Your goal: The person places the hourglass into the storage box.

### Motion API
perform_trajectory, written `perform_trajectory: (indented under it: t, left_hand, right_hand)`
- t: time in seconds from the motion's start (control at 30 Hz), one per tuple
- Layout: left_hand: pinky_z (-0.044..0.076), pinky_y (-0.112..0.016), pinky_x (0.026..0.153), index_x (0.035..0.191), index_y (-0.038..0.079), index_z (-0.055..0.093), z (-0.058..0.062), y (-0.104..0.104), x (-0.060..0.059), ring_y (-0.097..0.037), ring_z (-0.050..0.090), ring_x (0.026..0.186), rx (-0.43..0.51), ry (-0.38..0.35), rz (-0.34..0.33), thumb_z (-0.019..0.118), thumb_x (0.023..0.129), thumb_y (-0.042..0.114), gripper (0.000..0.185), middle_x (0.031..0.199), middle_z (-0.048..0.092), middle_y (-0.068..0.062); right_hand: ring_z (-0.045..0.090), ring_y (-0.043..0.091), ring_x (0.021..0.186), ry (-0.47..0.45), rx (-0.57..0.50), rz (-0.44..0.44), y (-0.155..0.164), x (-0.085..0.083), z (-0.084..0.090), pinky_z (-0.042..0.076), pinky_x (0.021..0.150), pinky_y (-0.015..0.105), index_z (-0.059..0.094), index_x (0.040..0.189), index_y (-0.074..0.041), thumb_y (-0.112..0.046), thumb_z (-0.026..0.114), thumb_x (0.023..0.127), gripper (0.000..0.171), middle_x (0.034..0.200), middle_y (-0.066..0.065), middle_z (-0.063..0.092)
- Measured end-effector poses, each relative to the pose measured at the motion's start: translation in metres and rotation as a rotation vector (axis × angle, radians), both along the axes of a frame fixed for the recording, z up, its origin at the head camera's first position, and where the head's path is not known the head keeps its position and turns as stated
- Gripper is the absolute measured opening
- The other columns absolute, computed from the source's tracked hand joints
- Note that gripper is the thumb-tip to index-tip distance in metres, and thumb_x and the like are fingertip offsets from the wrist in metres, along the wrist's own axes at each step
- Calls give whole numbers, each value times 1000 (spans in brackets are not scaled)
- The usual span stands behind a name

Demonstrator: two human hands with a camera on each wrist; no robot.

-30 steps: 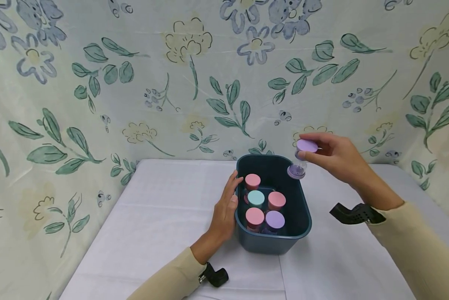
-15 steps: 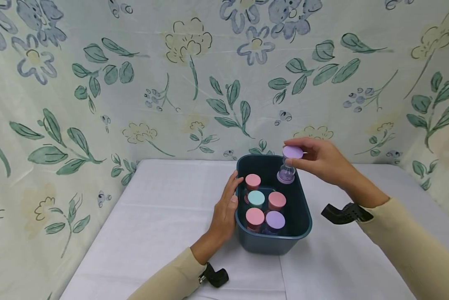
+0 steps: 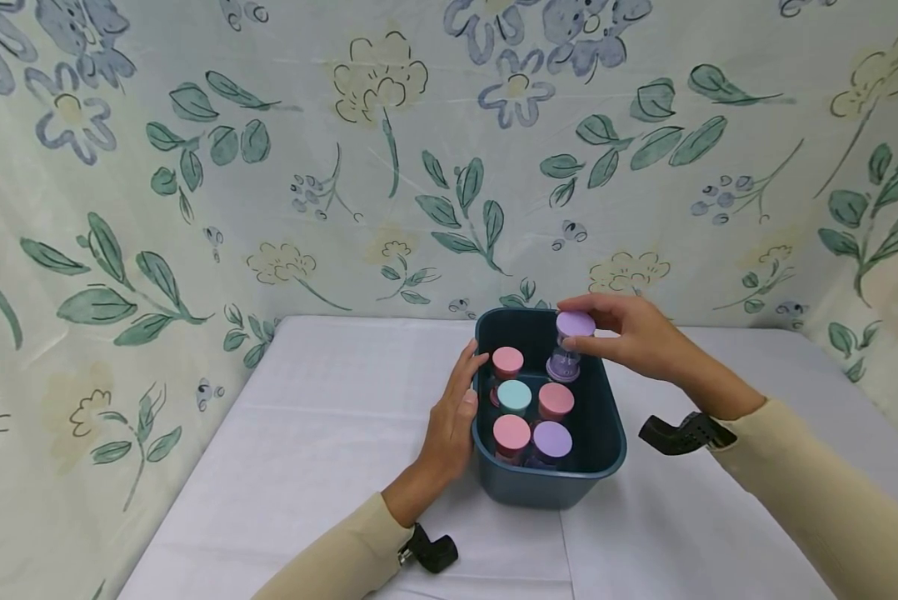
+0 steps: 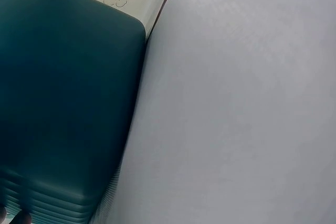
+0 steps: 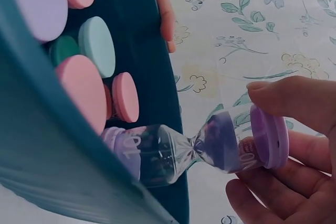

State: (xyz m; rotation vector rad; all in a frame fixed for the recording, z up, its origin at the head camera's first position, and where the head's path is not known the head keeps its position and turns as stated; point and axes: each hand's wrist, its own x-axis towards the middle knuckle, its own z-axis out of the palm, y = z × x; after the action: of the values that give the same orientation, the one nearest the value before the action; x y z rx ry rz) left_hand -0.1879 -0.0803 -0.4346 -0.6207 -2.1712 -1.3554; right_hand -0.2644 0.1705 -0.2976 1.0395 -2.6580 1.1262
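Note:
My right hand (image 3: 632, 337) pinches a purple-capped sand timer (image 3: 575, 323) by its top cap, between thumb and fingers. The timer's lower end is inside the dark teal bin (image 3: 546, 490), near the back right. In the right wrist view the clear waist and purple sand of the sand timer (image 5: 218, 140) show, with "10" printed on it. Against the bin's left wall rests my left hand (image 3: 449, 421), its fingers extended along the outside and the thumb at the rim. Only fingertips (image 4: 21, 217) of it appear in the left wrist view.
Inside the bin stand several other timers: pink-capped ones (image 3: 556, 402), a mint-capped one (image 3: 514, 397) and a purple-capped one (image 3: 551, 440). A white cloth (image 3: 329, 433) covers the table. Behind it hangs a floral curtain (image 3: 306, 208).
My right hand has moved left and down, bringing the purple sand timer from over the bin's right rim to inside the bin. The left hand keeps its place.

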Motion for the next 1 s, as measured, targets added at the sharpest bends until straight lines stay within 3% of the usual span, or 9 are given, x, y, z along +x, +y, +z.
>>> perform_trajectory:
  t: [0.47,1.0]
  left_hand:
    - [29,-51,110,149,11,31,0,0,0,-20,21,145,-3,-9,3,20,103,33,53,160,19,-3]
    - [27,-52,111,149,11,31,-3,1,-1,-22,21,145,10,1,-9,20,103,32,52,160,20,-6]
  right_hand:
    - [60,36,112,-15,68,19,1,-2,-17,48,92,52,61,126,-6,-24,75,84,48,121,14,63]
    - [58,28,105,-5,102,-7,0,-5,-32,51,89,51,63,125,-11,-30,75,83,47,121,12,64]
